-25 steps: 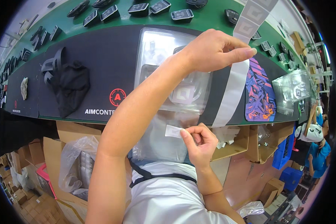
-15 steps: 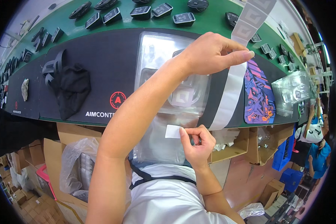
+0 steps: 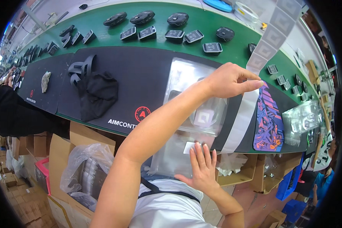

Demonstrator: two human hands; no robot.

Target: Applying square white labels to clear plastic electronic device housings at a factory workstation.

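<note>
Two bare hands at the bench, one on a label strip, one flat over clear plastic.
The left hand (image 3: 233,80) pinches the long label strip (image 3: 269,43) between thumb and forefinger, as far as I can tell from here. The right hand (image 3: 203,170) has its fingers spread wide, fingertips at a white label (image 3: 188,147) lying on the clear packaging (image 3: 170,159), by the near edge of the black mat (image 3: 146,72).

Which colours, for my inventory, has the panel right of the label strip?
The panel: purple, blue, pink and orange artwork, best in the head view.
</note>
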